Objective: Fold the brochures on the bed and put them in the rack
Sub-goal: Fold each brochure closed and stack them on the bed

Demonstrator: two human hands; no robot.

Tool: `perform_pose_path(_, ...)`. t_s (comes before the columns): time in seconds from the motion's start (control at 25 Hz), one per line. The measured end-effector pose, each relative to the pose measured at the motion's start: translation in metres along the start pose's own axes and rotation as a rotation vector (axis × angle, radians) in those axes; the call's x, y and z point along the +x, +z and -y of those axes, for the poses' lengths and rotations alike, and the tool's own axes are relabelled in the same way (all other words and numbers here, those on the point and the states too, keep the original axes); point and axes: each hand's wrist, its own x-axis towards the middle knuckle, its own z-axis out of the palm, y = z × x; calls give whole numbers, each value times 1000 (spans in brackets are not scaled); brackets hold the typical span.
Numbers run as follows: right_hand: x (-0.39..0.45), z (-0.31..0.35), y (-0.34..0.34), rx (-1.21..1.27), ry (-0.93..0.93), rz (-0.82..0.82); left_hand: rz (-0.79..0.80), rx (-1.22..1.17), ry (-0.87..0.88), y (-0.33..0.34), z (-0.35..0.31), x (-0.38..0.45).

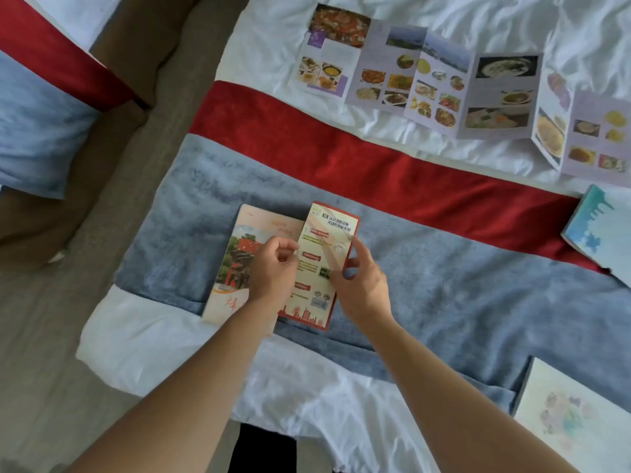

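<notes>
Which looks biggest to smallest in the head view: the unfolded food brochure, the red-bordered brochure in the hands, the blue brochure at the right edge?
1. Food brochure, spread in many panels, clearly largest.
2 and 3. Red-bordered brochure and blue brochure look alike; the blue one is cut off by the frame, so no ranking.

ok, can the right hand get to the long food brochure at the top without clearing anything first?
Probably yes, once freed. The right hand is pinching the red leaflet; the food brochure lies unfolded further up the bed with only bare blanket between, though it looks like a long stretch.
</notes>
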Motion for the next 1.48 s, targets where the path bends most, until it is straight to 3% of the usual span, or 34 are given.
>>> perform_pose_path(0.4, -18, 38, 107, -430, -148, 44, -20, 604, 419, -101, 58, 19)
perform_pose_path(0.72, -22, 29, 119, -518, -134, 0, 18, 900, 663, -98, 74, 22)
perform_pose_path(1.04, -17, 26, 121, -635, -140, -27, -3, 1069, 652, -94, 80, 25)
perform_pose_path(1.48, -20, 32, 111, -577, -130, -54, -7, 1033, 587, -91, 74, 20)
